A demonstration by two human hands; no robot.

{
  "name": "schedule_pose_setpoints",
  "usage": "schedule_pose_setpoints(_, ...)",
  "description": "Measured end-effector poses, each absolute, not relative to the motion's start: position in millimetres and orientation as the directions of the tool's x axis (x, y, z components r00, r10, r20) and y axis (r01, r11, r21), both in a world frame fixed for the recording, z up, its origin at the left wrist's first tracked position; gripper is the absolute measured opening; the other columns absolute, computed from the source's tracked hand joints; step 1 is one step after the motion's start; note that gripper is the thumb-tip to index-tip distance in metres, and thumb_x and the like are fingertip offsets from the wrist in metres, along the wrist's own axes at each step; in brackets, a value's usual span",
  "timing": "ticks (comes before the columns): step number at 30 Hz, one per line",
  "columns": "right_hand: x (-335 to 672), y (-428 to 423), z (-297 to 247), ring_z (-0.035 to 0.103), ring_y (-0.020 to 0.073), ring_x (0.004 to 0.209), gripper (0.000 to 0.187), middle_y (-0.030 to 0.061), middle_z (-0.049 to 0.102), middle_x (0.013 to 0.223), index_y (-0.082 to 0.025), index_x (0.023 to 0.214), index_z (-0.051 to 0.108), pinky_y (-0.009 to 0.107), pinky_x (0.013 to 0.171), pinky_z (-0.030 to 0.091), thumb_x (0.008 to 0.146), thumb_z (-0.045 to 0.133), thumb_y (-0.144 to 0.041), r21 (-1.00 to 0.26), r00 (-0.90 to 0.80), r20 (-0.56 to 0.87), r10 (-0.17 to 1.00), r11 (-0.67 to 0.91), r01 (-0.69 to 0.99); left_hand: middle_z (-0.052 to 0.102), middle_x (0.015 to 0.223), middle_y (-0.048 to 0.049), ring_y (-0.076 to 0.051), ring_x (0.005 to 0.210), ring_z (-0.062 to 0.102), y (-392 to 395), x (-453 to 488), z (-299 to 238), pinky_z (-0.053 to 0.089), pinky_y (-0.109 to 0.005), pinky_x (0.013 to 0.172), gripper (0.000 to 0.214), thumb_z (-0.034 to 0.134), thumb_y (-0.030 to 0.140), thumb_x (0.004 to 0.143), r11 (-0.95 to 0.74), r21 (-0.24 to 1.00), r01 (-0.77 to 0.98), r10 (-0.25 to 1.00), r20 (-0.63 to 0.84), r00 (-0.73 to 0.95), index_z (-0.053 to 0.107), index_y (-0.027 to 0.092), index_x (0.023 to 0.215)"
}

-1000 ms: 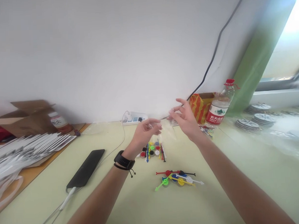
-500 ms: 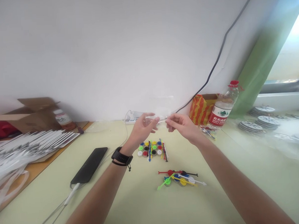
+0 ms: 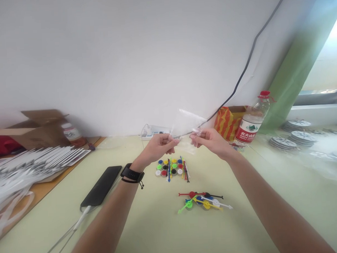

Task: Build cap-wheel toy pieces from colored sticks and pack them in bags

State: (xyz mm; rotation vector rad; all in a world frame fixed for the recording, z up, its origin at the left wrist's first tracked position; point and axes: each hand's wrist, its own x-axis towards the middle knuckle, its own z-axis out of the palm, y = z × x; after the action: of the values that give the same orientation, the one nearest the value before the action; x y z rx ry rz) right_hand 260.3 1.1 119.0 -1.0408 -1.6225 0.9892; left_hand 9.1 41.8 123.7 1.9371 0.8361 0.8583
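My left hand (image 3: pixel 157 146) and my right hand (image 3: pixel 209 140) are raised over the yellow-green table (image 3: pixel 150 230), each pinching one side of a small clear plastic bag (image 3: pixel 186 126) stretched between them. A black watch sits on my left wrist. Below the hands lies a neat group of coloured round caps and thin sticks (image 3: pixel 172 168). Nearer to me is a loose pile of coloured pointer pieces (image 3: pixel 203 202) in red, green, yellow, blue and white.
A black phone (image 3: pixel 102 186) with a white cable lies at left. White flat pieces (image 3: pixel 28 164) are stacked beside a cardboard box (image 3: pixel 33 131). A water bottle (image 3: pixel 251 120), a striped orange bag (image 3: pixel 226 122) and a power strip (image 3: pixel 154 131) stand at the wall. Round disc stacks (image 3: pixel 292 135) lie at right.
My hands came together and took hold of the clear bag. It now stands up, spread between both pinches, where before it was barely visible.
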Motion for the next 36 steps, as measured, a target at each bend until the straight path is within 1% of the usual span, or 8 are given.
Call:
schedule_pose_setpoints(7,272,4,118,0.064,0.0172,0.074,0.037,0.0061,0.073,0.080,-0.018,0.087,0.074,0.033,0.073,0.054,0.080,0.079,-0.054,-0.934,-0.226,0.244,0.943,0.291,0.206,0.074,0.089,-0.0067,-0.016,0.077,0.068,45,3,125,0.056,-0.029,0.073,0.032,0.066,0.051,0.091,-0.450,0.864,0.225,0.753,0.231,0.616,0.069,0.019,0.098)
schedule_pose_setpoints(10,267,4,116,0.067,0.0195,0.083,0.038,0.0072,0.075,0.087,-0.018,0.091,0.075,0.034,0.078,0.055,0.076,0.082,-0.052,-0.939,-0.316,0.192,0.929,0.268,0.216,0.074,0.086,-0.0073,-0.016,0.074,0.067,47,8,121,0.056,-0.030,0.072,0.035,0.064,0.052,0.093,-0.444,0.871,0.211,0.781,0.261,0.567,0.070,0.018,0.093)
schedule_pose_setpoints(13,262,1,117,0.067,0.0186,0.079,0.038,0.0075,0.075,0.084,-0.016,0.088,0.075,0.033,0.077,0.055,0.076,0.081,-0.052,-0.933,-0.342,0.181,0.922,0.271,0.238,0.074,0.083,-0.0073,-0.016,0.074,0.067,47,10,118,0.055,-0.030,0.072,0.036,0.065,0.053,0.092,-0.438,0.879,0.191,0.795,0.278,0.540,0.070,0.017,0.091)
schedule_pose_setpoints(19,259,-2,120,0.065,0.0171,0.074,0.039,0.0071,0.074,0.080,-0.016,0.085,0.074,0.033,0.073,0.054,0.075,0.081,-0.053,-0.931,-0.414,0.130,0.901,0.255,0.261,0.075,0.086,-0.0086,-0.019,0.077,0.070,44,15,114,0.056,-0.032,0.072,0.040,0.068,0.055,0.088,-0.410,0.896,0.170,0.776,0.246,0.580,0.072,0.017,0.100)
schedule_pose_setpoints(23,261,0,115,0.063,0.0164,0.072,0.036,0.0061,0.074,0.079,-0.017,0.084,0.074,0.033,0.071,0.054,0.073,0.083,-0.049,-0.936,-0.469,0.111,0.876,0.252,0.247,0.074,0.081,-0.0082,-0.016,0.071,0.067,47,19,111,0.055,-0.030,0.069,0.039,0.068,0.055,0.088,-0.421,0.900,0.112,0.821,0.325,0.470,0.071,0.016,0.091)
schedule_pose_setpoints(28,259,0,113,0.066,0.0171,0.076,0.034,0.0065,0.074,0.085,-0.019,0.090,0.071,0.033,0.073,0.055,0.082,0.076,-0.052,-0.932,-0.442,0.121,0.889,0.255,0.258,0.074,0.080,-0.0065,-0.015,0.067,0.065,53,18,110,0.056,-0.031,0.071,0.037,0.072,0.054,0.085,-0.376,0.927,-0.015,0.892,0.366,0.264,0.068,0.017,0.090)
schedule_pose_setpoints(32,254,1,112,0.067,0.0178,0.082,0.036,0.0080,0.075,0.093,-0.019,0.098,0.070,0.034,0.078,0.056,0.086,0.071,-0.053,-0.940,-0.365,0.154,0.918,0.249,0.231,0.075,0.081,-0.0074,-0.016,0.070,0.068,50,21,110,0.058,-0.032,0.074,0.037,0.073,0.053,0.085,-0.377,0.926,0.001,0.881,0.358,0.309,0.069,0.016,0.090)
schedule_pose_setpoints(36,254,0,113,0.064,0.0165,0.078,0.031,0.0054,0.073,0.084,-0.019,0.086,0.069,0.032,0.077,0.054,0.086,0.072,-0.049,-0.931,-0.368,0.174,0.914,0.274,0.241,0.076,0.092,-0.0085,-0.017,0.077,0.070,41,23,115,0.059,-0.032,0.075,0.036,0.076,0.051,0.082,-0.372,0.928,0.032,0.847,0.325,0.420,0.071,0.018,0.096)
